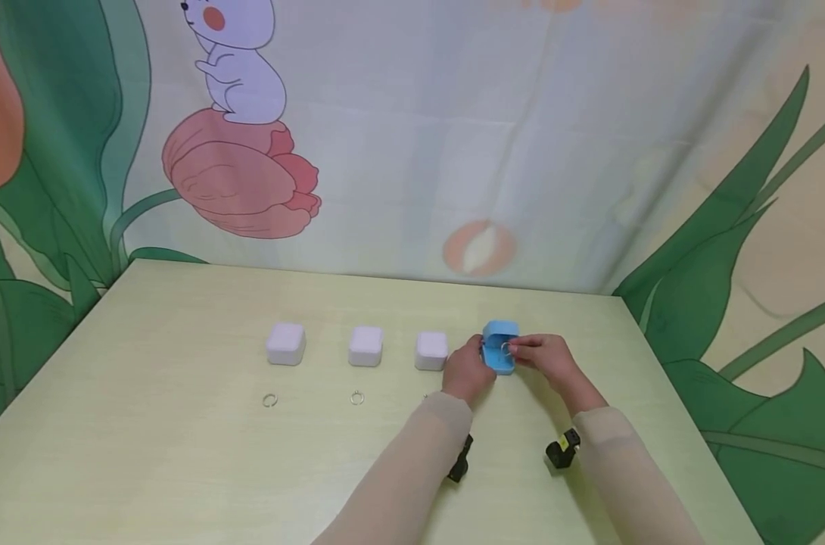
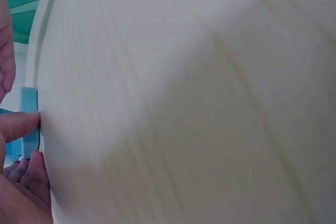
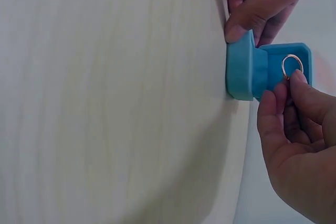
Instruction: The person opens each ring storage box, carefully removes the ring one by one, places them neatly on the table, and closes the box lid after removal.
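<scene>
A small blue ring box (image 1: 499,366) stands on the table with its lid raised, toward the right side. My left hand (image 1: 468,371) grips the box's base from the left; in the right wrist view the left thumb (image 3: 235,33) presses on its front corner. Between thumb and fingertips my right hand (image 1: 552,357) pinches a thin metal ring (image 3: 292,65), held upright in front of the opened lid. In the left wrist view the blue box (image 2: 30,124) shows only at the left edge, with the left hand (image 2: 23,192) around it.
Three white boxes (image 1: 286,344) stand in a row left of the blue one. Rings (image 1: 270,400) lie in front of them, one partly hidden by the left arm. A printed curtain (image 1: 412,151) hangs behind the table (image 1: 181,454).
</scene>
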A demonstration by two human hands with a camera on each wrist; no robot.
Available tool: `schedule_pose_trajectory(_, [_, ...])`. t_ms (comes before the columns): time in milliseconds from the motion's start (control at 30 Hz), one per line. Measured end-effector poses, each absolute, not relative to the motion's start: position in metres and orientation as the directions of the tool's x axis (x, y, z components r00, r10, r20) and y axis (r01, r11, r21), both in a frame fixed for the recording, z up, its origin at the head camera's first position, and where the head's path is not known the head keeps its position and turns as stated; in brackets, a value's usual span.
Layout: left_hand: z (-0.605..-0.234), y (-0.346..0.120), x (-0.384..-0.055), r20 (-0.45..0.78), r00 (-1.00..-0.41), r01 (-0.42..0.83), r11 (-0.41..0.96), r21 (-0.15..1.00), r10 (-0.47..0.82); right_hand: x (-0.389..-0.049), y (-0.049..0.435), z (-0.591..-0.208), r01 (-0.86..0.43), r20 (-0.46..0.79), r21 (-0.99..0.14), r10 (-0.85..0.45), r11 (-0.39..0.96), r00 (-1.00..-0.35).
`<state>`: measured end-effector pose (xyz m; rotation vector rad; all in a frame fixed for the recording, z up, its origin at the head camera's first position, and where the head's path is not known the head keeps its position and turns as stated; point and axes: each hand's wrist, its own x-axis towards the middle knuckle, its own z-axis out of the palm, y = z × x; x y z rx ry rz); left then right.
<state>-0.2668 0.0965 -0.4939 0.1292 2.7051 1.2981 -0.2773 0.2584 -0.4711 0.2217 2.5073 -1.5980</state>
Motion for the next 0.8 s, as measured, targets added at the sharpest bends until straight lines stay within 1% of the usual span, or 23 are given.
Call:
schedule_pose_trajectory(133, [-0.493, 0.096, -0.267, -0.080, -0.988, 0.019, 0.618, 0.786, 0.132, -0.275, 0.259, -0.464, 0.212, -0.214, -0.881, 0.043, 0.423, -0.976])
schedule_pose_trajectory(300, [-0.493, 0.096, -0.266, -0.102, -0.986, 0.003, 0.620, 0.785, 0.134, -0.272, 0.260, -0.455, 0.221, -0.221, -0.877, 0.051, 0.428, -0.974])
schedule_pose_trajectory(800, [-0.495, 0.097, -0.268, -0.106, -0.986, -0.006, 0.610, 0.793, 0.128, -0.266, 0.263, -0.431, 0.167, -0.161, -0.906, 0.049, 0.390, -0.986])
